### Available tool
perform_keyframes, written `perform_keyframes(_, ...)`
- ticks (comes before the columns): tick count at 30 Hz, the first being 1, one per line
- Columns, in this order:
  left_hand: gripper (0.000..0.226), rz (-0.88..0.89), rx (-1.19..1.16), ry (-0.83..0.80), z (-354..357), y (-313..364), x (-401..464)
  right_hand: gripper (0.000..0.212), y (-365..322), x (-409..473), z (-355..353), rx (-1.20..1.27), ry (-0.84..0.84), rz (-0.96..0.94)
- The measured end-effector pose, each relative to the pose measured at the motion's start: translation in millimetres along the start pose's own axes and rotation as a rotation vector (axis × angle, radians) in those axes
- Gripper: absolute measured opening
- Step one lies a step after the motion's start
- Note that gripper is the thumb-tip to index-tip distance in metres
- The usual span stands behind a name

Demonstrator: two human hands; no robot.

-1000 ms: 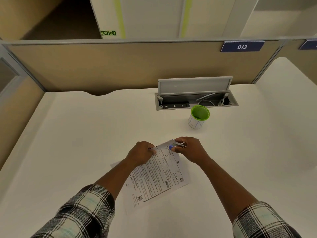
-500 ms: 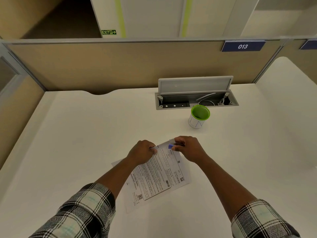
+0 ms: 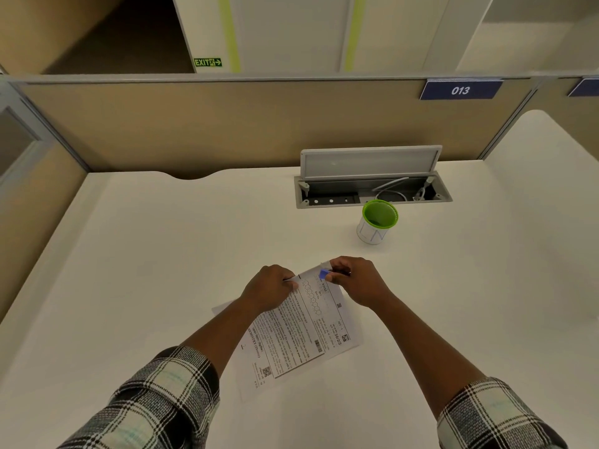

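exit sign [image 3: 207, 62]: green, reads "EXIT" with an arrow; on the wall past the partition, far left of the cup and behind it.
number plate [image 3: 460, 90]: blue, white "013"; on the partition rail, behind the cup and to its right.
exam paper [image 3: 291, 338]: printed sheets lying askew on the desk, in front of the cup and left of it; "CHEMISTRY (Theory)" and "56/2/2" are legible, along with QR codes and a row of hexagons.
partition [image 3: 194, 131]: tan panel along the desk's back edge, behind the cup.
desk [image 3: 162, 270]: white top under the cup.
cable box [image 3: 372, 189]: lid up and wires showing, just behind the cup.
cup [image 3: 377, 222]: white with a green rim, upright.
left hand [image 3: 269, 286]: knuckles up, fingers curled, pinching the paper's far edge; in front of the cup and left of it.
blue piece [image 3: 323, 274]: small, at the paper's far corner; too hidden to name.
right hand [image 3: 356, 281]: curled over that corner, thumb and fingertips pinching the blue piece, directly in front of the cup.
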State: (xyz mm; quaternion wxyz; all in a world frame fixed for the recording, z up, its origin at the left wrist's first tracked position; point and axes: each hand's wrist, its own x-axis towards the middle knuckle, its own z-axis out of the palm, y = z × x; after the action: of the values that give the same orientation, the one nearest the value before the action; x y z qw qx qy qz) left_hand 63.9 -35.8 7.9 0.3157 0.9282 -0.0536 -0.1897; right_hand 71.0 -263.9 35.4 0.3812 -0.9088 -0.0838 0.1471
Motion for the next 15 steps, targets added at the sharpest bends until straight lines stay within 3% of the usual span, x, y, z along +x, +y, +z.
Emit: perform_keyframes(15, 0.04, 0.0, 0.027, 0.009, 0.8, 2.2, -0.7, 0.028, -3.1, -1.7, 1.6, 0.008, -0.003, 0.027)
